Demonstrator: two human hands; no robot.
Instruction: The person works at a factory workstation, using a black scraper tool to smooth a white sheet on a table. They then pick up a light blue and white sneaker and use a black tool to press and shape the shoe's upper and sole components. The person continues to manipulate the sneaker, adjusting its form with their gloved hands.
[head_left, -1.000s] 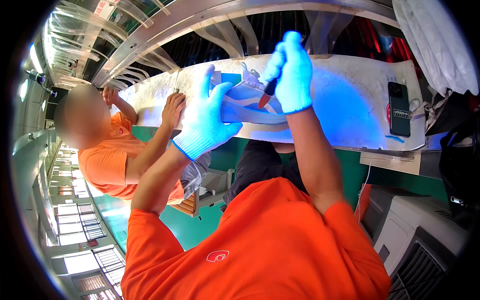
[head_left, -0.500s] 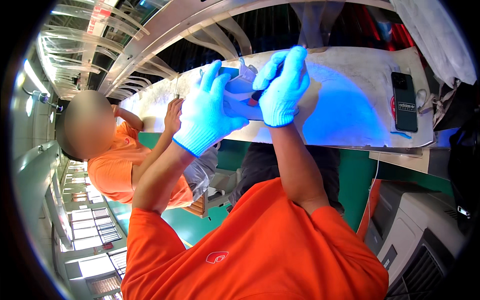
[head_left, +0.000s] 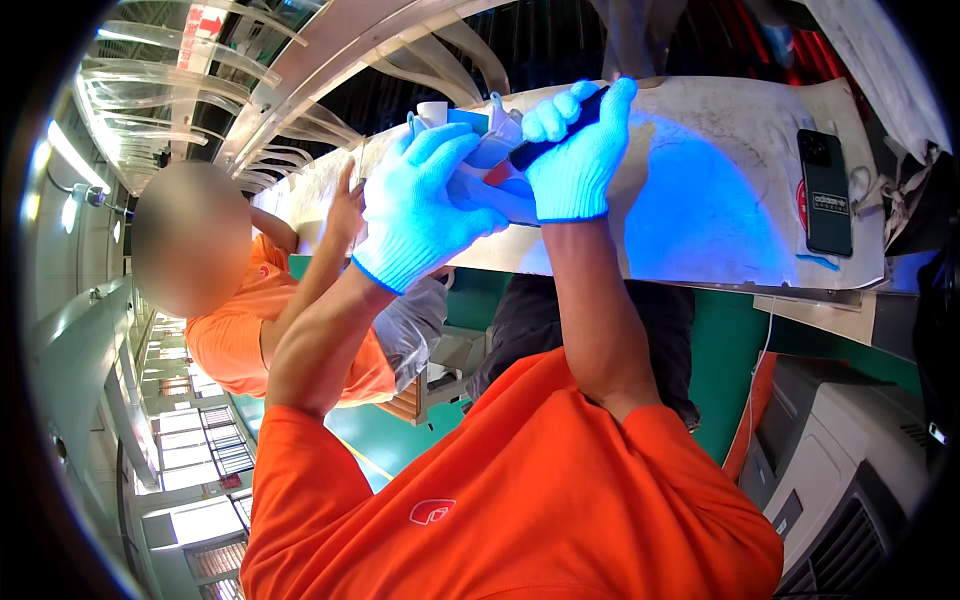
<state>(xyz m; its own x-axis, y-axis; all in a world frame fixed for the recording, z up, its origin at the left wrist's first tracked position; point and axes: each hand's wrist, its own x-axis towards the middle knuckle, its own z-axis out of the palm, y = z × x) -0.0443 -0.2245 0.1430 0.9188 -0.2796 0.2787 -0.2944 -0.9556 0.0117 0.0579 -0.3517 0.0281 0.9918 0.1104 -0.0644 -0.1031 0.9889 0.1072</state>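
Observation:
My left hand [head_left: 425, 205], in a white knit glove lit blue, curls its fingers and thumb around a pale blue-lit piece [head_left: 512, 203] over the table's near edge. The kind of piece is unclear, as my gloves cover much of it. My right hand [head_left: 580, 160], gloved alike, is closed round a long dark object [head_left: 558, 130] that slants down to the left. A small red patch [head_left: 497, 173] shows at its lower end, beside the pale piece. Just beyond my left fingers stand a small white cup-like thing [head_left: 432, 112] and a blue block-like thing [head_left: 468, 122].
A dark phone [head_left: 825, 195] lies at the table's right end beside a small blue strip [head_left: 818, 262]. Blue light falls on the worktable [head_left: 690, 100]. A co-worker in orange [head_left: 235, 335] sits at left. A grey machine [head_left: 850, 450] stands lower right. Clear curved strips [head_left: 200, 95] hang upper left.
My right hand has turned, so more of the long dark object shows. My left hand's fingers have bent further over the pale piece. The whole view has shifted slightly.

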